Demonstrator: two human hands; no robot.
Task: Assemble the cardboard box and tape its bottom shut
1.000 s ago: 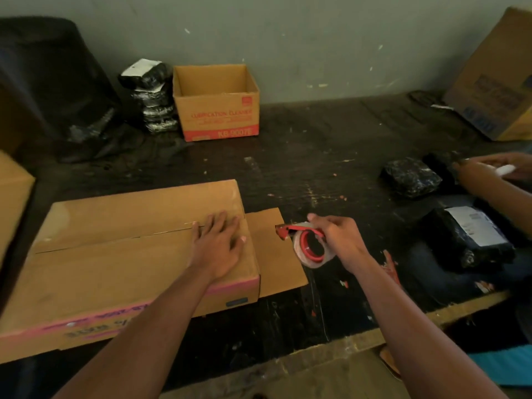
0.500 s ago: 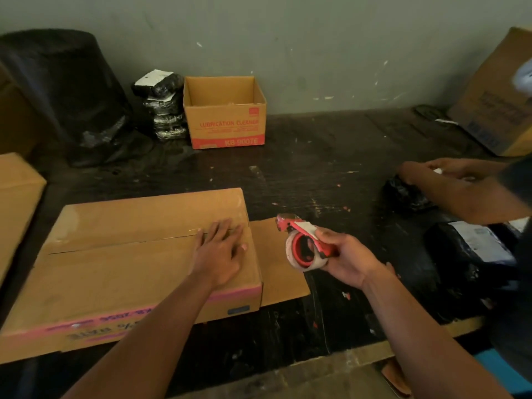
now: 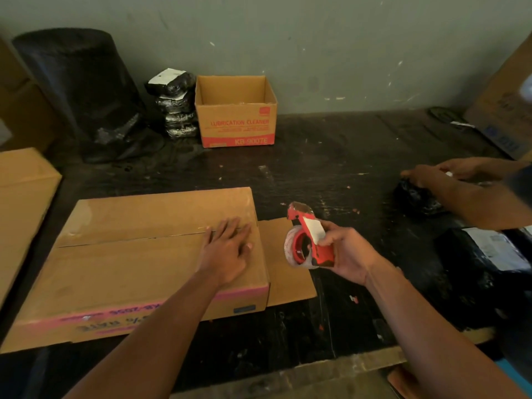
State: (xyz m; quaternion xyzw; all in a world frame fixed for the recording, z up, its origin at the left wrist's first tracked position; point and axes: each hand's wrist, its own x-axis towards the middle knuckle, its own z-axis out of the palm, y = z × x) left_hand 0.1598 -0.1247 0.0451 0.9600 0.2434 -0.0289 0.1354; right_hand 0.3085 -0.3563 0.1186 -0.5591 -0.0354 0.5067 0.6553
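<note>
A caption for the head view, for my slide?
Left hand rests on the cardboard box; right hand holds a tape dispenser.

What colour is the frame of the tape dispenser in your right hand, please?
Red, holding a clear tape roll; the tape dispenser shows best in the head view, gripped by the right hand.

Single head view, looking forward and down, close over dark table (image 3: 331, 156).

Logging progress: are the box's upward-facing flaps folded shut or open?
Folded shut: they lie flat on the cardboard box, meeting at a seam under the left hand.
</note>
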